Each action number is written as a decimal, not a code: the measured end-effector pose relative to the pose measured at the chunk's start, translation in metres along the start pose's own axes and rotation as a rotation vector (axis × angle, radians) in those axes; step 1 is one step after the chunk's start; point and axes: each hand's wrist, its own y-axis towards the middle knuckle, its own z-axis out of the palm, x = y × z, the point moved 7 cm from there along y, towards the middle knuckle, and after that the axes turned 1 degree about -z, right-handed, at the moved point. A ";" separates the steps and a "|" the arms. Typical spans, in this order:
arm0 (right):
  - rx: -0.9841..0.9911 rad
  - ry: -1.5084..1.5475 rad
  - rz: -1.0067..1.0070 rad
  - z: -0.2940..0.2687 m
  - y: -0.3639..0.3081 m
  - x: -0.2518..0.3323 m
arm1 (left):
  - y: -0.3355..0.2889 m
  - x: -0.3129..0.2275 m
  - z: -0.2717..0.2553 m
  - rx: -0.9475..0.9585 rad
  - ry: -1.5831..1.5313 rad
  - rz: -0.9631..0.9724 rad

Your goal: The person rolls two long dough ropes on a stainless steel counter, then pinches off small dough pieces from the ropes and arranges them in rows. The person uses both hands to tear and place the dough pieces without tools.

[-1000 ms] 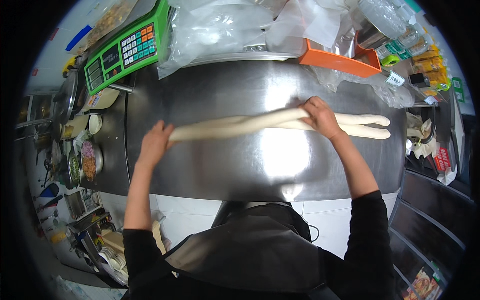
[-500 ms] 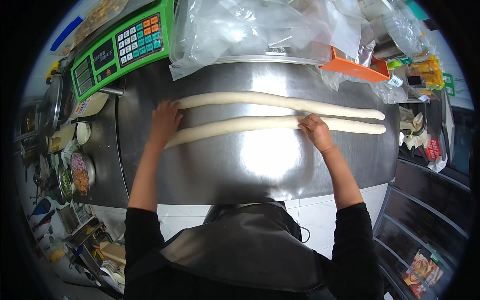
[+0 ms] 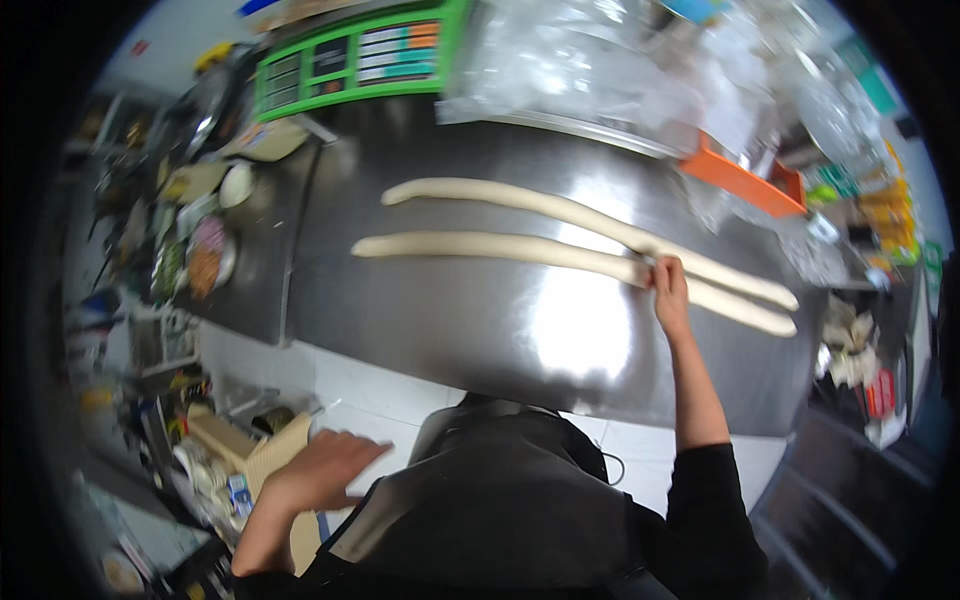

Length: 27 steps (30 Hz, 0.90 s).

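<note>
Two long pale dough ropes lie side by side across the steel table: the far dough rope [image 3: 520, 198] and the near dough rope [image 3: 480, 244]. My right hand [image 3: 669, 285] is closed on the near one, right of its middle, fingertips pinched together. It covers a short stretch of that rope, and the far rope runs close beyond the fingertips. Off the table at lower left, my left hand [image 3: 325, 468] is held in front of the apron, its fingers stretched out and holding nothing. Motion blurs it slightly.
Across the back stand a green scale [image 3: 360, 65], a heap of clear plastic bags [image 3: 570, 60] and an orange box [image 3: 745, 178]. A bowl of chopped food [image 3: 208, 255] sits at left. Below the table's left side is an opened cardboard box [image 3: 275, 450].
My left hand has let go of the ropes' left ends and come back toward my body. My right hand stays on the near rope. The view has shifted and tilted.
</note>
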 end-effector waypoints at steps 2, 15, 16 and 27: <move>0.107 0.072 -0.084 0.018 -0.016 0.010 | -0.033 -0.038 0.008 -0.005 -0.141 0.083; 0.643 -0.040 -0.247 0.230 -0.121 0.098 | -0.200 -0.119 -0.052 -0.581 -0.150 1.370; 0.673 -0.052 -0.260 0.249 -0.127 0.110 | -0.220 -0.124 -0.048 -0.530 -0.048 1.506; 0.807 0.070 -0.337 0.511 -0.182 0.203 | -0.393 -0.070 -0.085 -0.572 0.375 2.062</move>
